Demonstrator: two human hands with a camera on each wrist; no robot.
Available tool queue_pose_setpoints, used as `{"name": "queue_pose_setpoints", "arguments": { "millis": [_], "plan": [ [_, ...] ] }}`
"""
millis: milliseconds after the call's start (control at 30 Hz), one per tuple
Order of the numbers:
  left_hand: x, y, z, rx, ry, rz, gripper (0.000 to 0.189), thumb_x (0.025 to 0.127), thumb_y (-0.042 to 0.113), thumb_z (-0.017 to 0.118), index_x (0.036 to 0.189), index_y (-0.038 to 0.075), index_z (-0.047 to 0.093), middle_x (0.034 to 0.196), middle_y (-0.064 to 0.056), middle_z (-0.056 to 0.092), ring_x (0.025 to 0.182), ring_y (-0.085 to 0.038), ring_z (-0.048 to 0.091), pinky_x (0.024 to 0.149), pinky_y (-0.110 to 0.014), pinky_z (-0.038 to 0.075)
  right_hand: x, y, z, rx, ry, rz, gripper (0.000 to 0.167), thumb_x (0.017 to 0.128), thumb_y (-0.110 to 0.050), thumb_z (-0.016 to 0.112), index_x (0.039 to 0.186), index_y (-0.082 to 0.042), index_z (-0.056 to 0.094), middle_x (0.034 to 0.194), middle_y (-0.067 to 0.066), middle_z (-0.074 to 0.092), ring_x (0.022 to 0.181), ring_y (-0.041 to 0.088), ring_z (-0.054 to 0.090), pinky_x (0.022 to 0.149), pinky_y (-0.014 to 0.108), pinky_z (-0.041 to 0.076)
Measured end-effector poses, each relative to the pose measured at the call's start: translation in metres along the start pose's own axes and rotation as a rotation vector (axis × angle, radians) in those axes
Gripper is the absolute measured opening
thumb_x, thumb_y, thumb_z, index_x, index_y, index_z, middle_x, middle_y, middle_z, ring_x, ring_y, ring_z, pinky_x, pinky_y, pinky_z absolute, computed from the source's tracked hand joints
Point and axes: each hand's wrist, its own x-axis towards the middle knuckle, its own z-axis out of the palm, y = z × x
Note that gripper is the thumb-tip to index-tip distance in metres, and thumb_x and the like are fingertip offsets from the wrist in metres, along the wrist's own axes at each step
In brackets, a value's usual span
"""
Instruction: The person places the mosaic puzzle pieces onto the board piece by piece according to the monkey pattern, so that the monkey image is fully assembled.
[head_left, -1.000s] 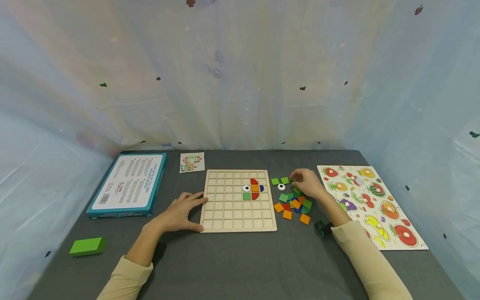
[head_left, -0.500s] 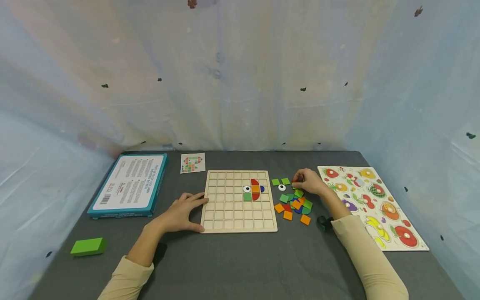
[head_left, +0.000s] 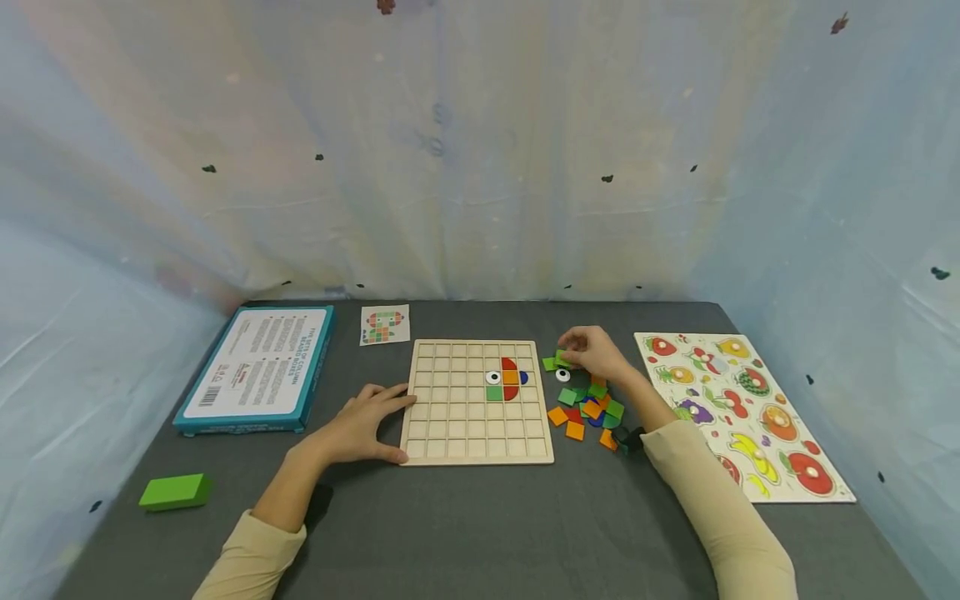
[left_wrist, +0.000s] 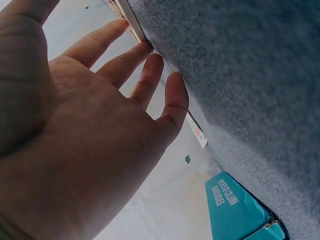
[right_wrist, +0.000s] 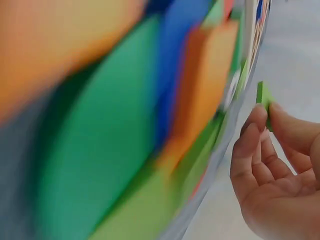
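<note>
My left hand [head_left: 358, 427] rests at the left edge of a wooden grid board [head_left: 438, 417], fingers spread and thumb near the front corner. In the left wrist view, the fingertips of the left hand [left_wrist: 100, 115] meet the board's edge [left_wrist: 131, 22]. My right hand [head_left: 597, 353] pinches a light green tile [right_wrist: 263, 97] between thumb and index finger, right of the board's top corner. Below it lie a round eye piece [head_left: 562, 376] and a pile of coloured tiles [head_left: 592, 407]. Set in the board are an eye piece [head_left: 492, 377], red quarter pieces [head_left: 509, 364], an orange square, a green square and a blue piece.
A small pattern card [head_left: 385, 325] lies behind the board. At left are a teal-edged box [head_left: 255, 367] and a green block [head_left: 175, 492]. A fruit puzzle board [head_left: 720, 392] lies at right, and a dark object [head_left: 628, 439] sits under the right wrist.
My right hand has moved from the tile pile up and left, to the light green tiles near the board, and pinches a light green one. The left hand has stayed at the board's edge.
</note>
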Motion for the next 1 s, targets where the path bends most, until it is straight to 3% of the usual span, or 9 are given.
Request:
{"name": "queue_pose_setpoints", "arguments": {
  "millis": [233,500,633,1000],
  "plan": [
    [0.001,0.001,-0.001,-0.003,0.006,0.006,0.095,0.073,0.052,0.085,0.149,0.009,0.048,0.157,-0.019,0.034,0.131,-0.038,0.035,0.099,-0.069,0.030,0.030,-0.036,0.037,0.103,-0.109,-0.087,0.018,0.094,0.008,0.060,0.111,0.016,0.063,0.093,0.025,0.064,0.077,0.042,0.066,0.070,0.048,0.056],
    [0.001,0.000,0.001,0.002,-0.003,-0.002,0.095,0.073,0.055,0.084,0.149,0.010,0.048,0.157,-0.018,0.035,0.131,-0.037,0.035,0.099,-0.068,0.031,0.057,-0.051,0.070,-0.003,-0.166,-0.125,0.011,0.094,0.005,0.063,0.103,0.005,0.068,0.089,0.012,0.063,0.075,0.025,0.061,0.069,0.032,0.051],
    [0.000,-0.001,0.002,0.002,-0.004,-0.001,0.096,0.073,0.055,0.084,0.149,0.010,0.047,0.157,-0.018,0.034,0.131,-0.037,0.035,0.099,-0.069,0.030,0.061,-0.053,0.077,-0.059,-0.171,-0.115,0.008,0.093,0.003,0.066,0.099,0.001,0.070,0.090,0.009,0.064,0.080,0.020,0.056,0.074,0.031,0.048],
    [0.001,-0.001,0.001,0.005,-0.001,0.000,0.096,0.073,0.055,0.084,0.149,0.010,0.047,0.157,-0.018,0.034,0.131,-0.037,0.035,0.099,-0.068,0.031,0.058,-0.054,0.075,-0.213,-0.144,-0.124,0.015,0.090,-0.003,0.072,0.105,-0.002,0.076,0.092,0.007,0.065,0.083,0.020,0.059,0.072,0.032,0.050]
  ]
}}
